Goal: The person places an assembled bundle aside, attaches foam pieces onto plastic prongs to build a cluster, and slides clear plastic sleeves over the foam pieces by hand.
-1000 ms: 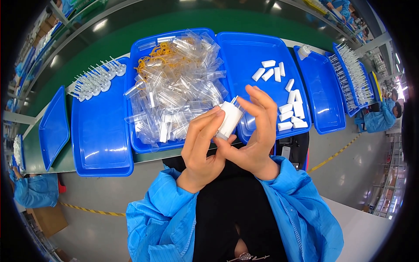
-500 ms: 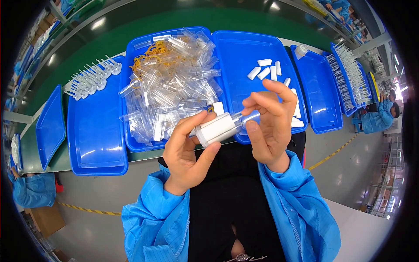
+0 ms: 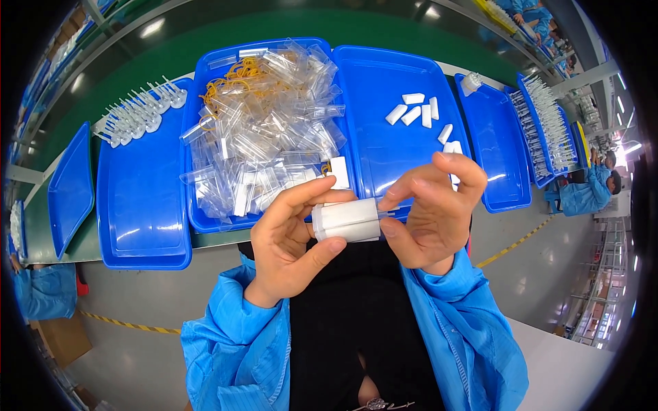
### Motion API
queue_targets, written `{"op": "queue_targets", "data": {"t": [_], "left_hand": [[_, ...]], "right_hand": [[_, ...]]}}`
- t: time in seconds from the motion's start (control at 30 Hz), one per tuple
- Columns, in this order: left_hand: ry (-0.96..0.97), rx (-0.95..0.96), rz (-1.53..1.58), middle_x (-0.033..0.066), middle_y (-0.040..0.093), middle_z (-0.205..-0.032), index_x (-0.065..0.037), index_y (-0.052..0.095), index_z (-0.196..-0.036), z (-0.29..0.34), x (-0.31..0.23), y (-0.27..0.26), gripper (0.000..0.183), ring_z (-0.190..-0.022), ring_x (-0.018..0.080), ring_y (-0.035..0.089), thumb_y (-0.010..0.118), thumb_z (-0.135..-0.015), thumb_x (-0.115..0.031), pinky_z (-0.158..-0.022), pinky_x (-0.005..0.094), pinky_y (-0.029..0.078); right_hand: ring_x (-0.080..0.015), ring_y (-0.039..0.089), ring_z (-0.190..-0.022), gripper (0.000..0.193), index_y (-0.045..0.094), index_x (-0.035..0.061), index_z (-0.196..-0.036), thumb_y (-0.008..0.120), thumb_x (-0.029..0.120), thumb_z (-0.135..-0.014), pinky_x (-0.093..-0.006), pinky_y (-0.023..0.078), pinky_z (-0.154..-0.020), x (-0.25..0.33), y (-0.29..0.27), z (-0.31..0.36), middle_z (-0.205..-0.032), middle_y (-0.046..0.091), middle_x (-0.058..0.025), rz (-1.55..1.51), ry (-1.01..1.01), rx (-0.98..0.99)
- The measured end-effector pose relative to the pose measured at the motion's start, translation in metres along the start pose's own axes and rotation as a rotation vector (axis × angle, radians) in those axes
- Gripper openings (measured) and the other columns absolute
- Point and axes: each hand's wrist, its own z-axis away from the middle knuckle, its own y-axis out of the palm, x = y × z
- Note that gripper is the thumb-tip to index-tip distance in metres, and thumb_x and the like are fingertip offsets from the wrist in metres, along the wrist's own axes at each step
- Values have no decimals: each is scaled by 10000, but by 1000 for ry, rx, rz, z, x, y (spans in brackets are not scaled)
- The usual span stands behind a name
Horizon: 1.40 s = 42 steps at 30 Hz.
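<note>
My left hand (image 3: 284, 243) grips a white, ribbed, cylinder-like part (image 3: 348, 220) at its left end, thumb below and fingers above. The part lies nearly level in front of my body. At its right end my right hand (image 3: 435, 216) has thumb and forefinger closed around a small clear tip, largely hidden by the fingers. The other fingers of that hand are curled up and apart. Just beyond the part is a blue tray (image 3: 195, 209) heaped with clear plastic sleeves (image 3: 264, 137) and yellow rubber bands (image 3: 233, 85). A white block (image 3: 339, 171) rests at its near right corner.
Several white blocks (image 3: 411, 115) lie in the blue tray (image 3: 373, 151) at right. Clear stemmed parts (image 3: 140, 116) stand at the back of a left tray (image 3: 144, 205). A rack of upright stems (image 3: 545, 127) is far right. Co-workers in blue (image 3: 593, 185) sit beyond.
The white part has turned from tilted to nearly level. The clear rounded piece at its right end now shows only as a small tip, and my right fingers have come closer to the part.
</note>
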Motion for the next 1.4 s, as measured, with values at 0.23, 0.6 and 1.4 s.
{"op": "queue_targets", "data": {"t": [0.23,0.6,1.4], "left_hand": [[-51,-4,-8,237,567,-1242,87,460,-1310,2,-3,-2,529,-1193,287,562,678,-828,63,-937,380,543],[-43,-29,-43,218,579,-1221,66,499,-1288,6,-1,-1,521,-1176,291,573,687,-802,85,-947,394,540],[63,-247,-337,147,500,-1261,9,569,-1147,6,5,-19,355,-1151,233,552,679,-815,64,-899,334,551]], "right_hand": [[-196,665,-741,368,617,-11,-1033,753,-64,-695,-274,559,-626,5,-3,2,-1216,406,-164,270,-141,56],[-204,654,-740,361,606,-1,-989,743,-96,-669,-279,573,-672,7,-1,9,-1148,444,-160,233,-136,78],[-261,600,-947,252,637,15,-1052,660,67,-807,-348,474,-826,-71,32,-30,-1005,634,-128,443,386,241]]}}
